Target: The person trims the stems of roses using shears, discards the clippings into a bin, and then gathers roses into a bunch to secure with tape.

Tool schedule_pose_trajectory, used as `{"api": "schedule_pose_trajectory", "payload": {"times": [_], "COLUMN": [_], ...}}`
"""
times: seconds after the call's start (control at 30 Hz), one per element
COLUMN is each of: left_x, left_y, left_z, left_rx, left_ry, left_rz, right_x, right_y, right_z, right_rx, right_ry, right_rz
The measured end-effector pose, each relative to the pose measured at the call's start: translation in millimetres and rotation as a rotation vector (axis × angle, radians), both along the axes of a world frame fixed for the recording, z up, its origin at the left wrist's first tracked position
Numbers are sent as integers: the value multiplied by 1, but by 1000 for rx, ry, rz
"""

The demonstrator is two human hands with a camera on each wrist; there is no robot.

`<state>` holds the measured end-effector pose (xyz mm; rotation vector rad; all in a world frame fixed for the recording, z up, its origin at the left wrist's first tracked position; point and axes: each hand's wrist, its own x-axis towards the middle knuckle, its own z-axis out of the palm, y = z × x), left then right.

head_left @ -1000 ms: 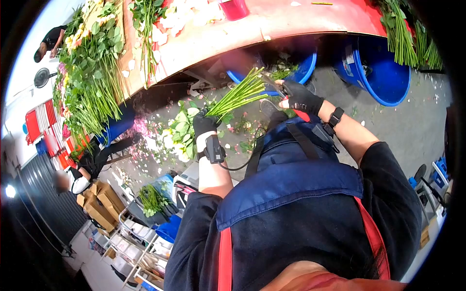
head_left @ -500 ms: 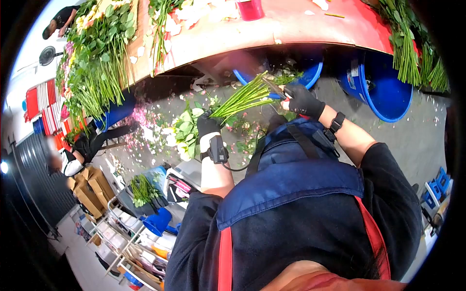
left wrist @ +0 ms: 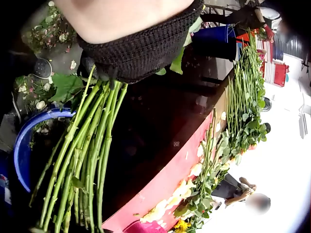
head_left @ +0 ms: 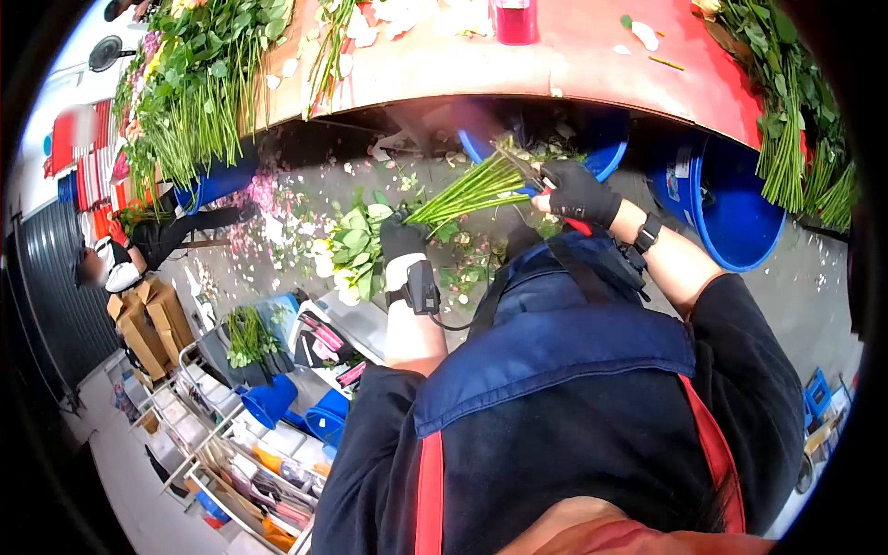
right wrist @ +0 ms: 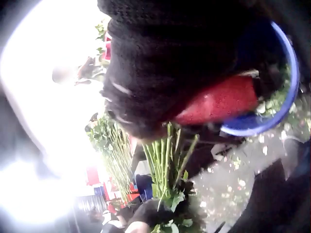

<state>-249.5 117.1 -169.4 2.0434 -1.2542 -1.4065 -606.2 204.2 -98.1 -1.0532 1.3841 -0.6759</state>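
My left hand (head_left: pixel 402 239), in a black fingerless glove, grips a bunch of long-stemmed roses around the stems. The pale blooms and leaves (head_left: pixel 351 245) hang to the left of that hand. Green stems (head_left: pixel 462 196) fan out toward the right; the left wrist view shows the bare stems (left wrist: pixel 90 160) close up. My right hand (head_left: pixel 581 194), gloved the same way, holds pruning shears (head_left: pixel 524 169) at the stem ends. Their red handle (right wrist: pixel 218 103) shows under the glove in the right wrist view, while the blades are hidden there.
Below the red-topped table (head_left: pixel 592 69) stand blue bins (head_left: pixel 740 259), one just behind the stem ends. Flower bunches (head_left: pixel 199 111) lie along the table, with a pink container (head_left: pixel 515 23) on it. Petals (head_left: pixel 268 213) litter the floor. Another person (head_left: pixel 125 264) is at the far left.
The head view has shifted, so the table and bins sit lower in it. Both hands keep their holds, and the shears still lie across the stem ends.
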Motion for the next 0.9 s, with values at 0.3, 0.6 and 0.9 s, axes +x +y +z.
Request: {"api": "schedule_pose_trajectory", "payload": {"times": [0.3,0.6,0.9], "left_x": [-42,-209,-458], "left_y": [15,-10,40], "left_z": [66,167,223], "left_rx": [-411,-81,-163], "left_ry": [110,1115,1052], "left_rz": [-27,352,-805], "right_x": [-136,-225,-230], "right_y": [-52,-79,108], "right_z": [27,17,154], "right_rx": [-376,-657,-406], "right_ry": [859,1314,761], "right_rz": [-353,-221,-307]}}
